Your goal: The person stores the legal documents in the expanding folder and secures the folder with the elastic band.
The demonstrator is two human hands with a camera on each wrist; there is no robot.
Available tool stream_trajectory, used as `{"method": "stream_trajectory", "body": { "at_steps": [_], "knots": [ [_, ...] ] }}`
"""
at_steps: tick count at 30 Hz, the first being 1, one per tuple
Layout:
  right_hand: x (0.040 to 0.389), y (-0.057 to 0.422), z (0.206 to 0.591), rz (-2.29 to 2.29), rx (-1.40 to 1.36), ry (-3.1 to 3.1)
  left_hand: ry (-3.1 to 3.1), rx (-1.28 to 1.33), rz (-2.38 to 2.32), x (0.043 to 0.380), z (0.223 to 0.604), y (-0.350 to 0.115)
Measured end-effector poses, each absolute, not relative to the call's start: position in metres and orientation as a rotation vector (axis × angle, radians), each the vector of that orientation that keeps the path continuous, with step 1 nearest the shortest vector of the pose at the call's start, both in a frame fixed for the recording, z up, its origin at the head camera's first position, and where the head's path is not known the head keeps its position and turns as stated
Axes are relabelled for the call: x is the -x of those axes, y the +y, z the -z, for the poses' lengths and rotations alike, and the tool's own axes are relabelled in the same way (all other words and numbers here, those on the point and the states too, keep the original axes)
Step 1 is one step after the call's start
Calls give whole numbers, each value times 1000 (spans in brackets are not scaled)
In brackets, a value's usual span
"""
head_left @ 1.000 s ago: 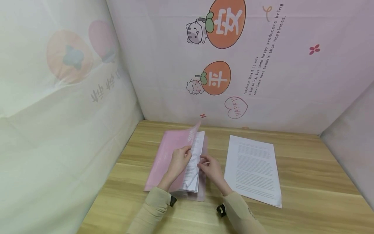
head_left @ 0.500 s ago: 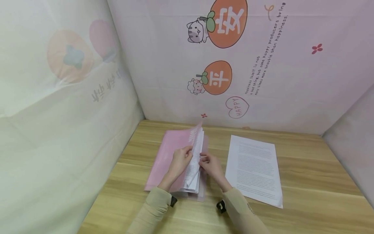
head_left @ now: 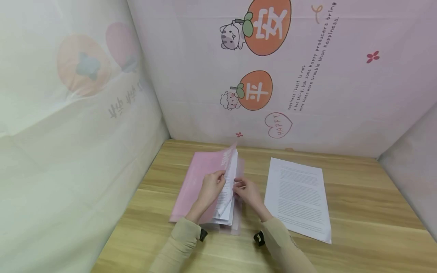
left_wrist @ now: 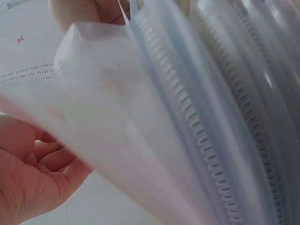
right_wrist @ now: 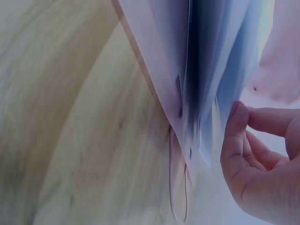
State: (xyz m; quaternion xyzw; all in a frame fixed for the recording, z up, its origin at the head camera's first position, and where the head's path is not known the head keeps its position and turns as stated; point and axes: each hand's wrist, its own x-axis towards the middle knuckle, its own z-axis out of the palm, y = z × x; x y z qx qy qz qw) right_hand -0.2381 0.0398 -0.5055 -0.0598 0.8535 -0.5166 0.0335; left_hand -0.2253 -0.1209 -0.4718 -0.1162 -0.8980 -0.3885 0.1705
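A pink display folder [head_left: 199,178] lies partly opened on the table, its front cover raised. Clear plastic sleeves [left_wrist: 187,108] with printed sheets [head_left: 226,193] inside fan out under the cover. My left hand [head_left: 209,187] holds the cover's free edge between thumb and curled fingers. Facing it, my right hand [head_left: 248,193] pinches the outer edge of a sleeve. From the right wrist view, thumb and forefinger tips [right_wrist: 238,112] meet right at that edge. An elastic loop [right_wrist: 171,187] hangs from the folder's back cover.
To the right of the folder, a stack of printed paper [head_left: 297,197] lies flat on the wooden table [head_left: 368,204]. Printed cloth walls [head_left: 191,76] enclose the table at the back and both sides. Black straps [head_left: 259,239] show at both wrists.
The right hand has shifted slightly up along the sleeve edges, and the raised pages have drawn closer together. The left hand keeps its hold on the cover.
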Motion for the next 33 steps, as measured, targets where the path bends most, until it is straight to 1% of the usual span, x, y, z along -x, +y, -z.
{"method": "stream_trajectory", "body": {
  "at_steps": [9,16,25,33],
  "knots": [
    [238,77,495,1496,220,2745,-2518,351,1058,227,472,-119],
    [239,122,494,1395,241,2851,-2516,335,1059,228,470,-118],
    [228,176,490,1264,83,2921,-2534,335,1051,226,474,-113],
    [221,221,500,1225,10,2972,-2559,309,1086,224,477,-109]
  ]
}}
